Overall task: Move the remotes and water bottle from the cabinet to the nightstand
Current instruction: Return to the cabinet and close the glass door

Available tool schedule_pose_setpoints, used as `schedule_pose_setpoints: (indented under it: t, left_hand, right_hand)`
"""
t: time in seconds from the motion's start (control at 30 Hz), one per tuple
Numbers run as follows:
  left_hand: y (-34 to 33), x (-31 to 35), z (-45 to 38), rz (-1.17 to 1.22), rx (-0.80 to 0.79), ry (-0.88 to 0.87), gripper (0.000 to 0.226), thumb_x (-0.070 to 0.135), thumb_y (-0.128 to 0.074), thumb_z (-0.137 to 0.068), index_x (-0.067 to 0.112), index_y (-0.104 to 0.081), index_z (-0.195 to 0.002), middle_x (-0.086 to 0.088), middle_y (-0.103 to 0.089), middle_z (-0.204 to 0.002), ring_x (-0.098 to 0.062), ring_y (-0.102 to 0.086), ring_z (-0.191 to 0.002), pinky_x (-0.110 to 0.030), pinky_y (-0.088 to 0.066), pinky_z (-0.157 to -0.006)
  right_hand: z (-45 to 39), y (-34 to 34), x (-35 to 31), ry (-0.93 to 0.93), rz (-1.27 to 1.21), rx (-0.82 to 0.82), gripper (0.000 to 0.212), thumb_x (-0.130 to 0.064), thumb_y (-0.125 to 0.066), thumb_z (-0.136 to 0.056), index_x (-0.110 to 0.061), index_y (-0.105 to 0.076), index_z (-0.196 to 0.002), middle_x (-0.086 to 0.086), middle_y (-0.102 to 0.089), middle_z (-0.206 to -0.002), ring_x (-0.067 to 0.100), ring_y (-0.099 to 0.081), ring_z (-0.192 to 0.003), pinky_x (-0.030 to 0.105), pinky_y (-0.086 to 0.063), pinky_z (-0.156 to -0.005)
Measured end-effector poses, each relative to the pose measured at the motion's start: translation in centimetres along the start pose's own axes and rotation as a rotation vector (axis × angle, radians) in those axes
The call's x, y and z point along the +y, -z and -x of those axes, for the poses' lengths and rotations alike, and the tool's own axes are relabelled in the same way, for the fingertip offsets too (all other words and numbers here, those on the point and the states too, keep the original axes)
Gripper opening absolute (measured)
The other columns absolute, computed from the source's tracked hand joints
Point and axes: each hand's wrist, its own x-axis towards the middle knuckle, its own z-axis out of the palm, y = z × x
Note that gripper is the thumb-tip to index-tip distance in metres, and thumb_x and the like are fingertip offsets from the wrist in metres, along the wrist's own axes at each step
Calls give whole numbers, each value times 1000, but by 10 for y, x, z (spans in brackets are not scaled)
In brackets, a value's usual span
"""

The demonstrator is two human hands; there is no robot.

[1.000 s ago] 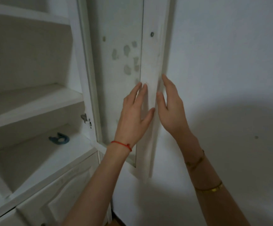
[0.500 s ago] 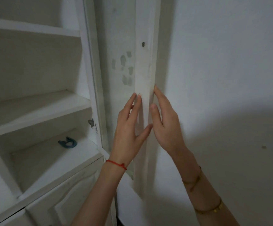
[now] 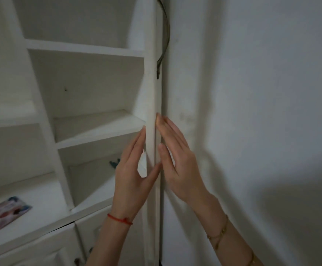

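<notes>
Hands pressed the cabinet door at mid frame: left hand and right hand both had straight, open fingers, gripping nothing.

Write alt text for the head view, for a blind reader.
Two open hands, left hand and right hand, flank the thin edge of a white cabinet door swung wide open toward the wall. The visible shelves show only a small teal object and a colourful card.

No legible text, label or number was found; the print on the colourful card was blurred.
</notes>
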Motion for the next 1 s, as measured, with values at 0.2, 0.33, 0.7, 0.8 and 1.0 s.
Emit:
schedule_pose_setpoints:
  t: [0.2,0.33,0.7,0.8,1.0]
  left_hand:
    - [50,-23,3,-116,77,42,66,14,-72,-85,12,-44,-145,4,-52,-145,-7,-50,-132,-37,-48,-103]
    - [81,-45,3,-198,138,63,59,15,-72,-85,11,-50,-140,2,-57,-138,-11,-54,-128,-39,-48,-103]
    - [160,-143,-29,-364,192,144,54,11,-72,-83,11,-55,-134,0,-60,-130,-15,-57,-119,-40,-49,-100]
    - [169,-165,-36,-405,177,156,58,16,-74,-83,13,-54,-137,-2,-58,-135,-16,-54,-126,-29,-42,-108]
    - [180,-204,-47,-472,208,147,60,21,-75,-84,15,-53,-140,0,-58,-137,-16,-50,-126,-5,-27,-107]
  right_hand:
    - [-14,-49,-12,62,-55,-146,52,-10,-33,-103,-6,-22,-153,2,-20,-163,13,-11,-152,41,-19,-123]
    - [-27,-87,-22,86,-111,-234,56,-7,-36,-103,-8,-15,-155,0,-11,-165,8,-6,-152,44,-18,-123]
    - [-74,-212,-32,84,-15,-302,61,-21,-32,-106,-21,3,-156,-10,13,-164,3,14,-149,39,-9,-125]
    - [-82,-235,-26,83,56,-285,65,-19,-34,-105,-22,5,-156,-9,15,-164,5,16,-149,38,-5,-125]
    - [-100,-275,-19,72,195,-278,75,-14,-42,-101,-21,10,-155,-8,19,-163,7,17,-149,36,-3,-124]
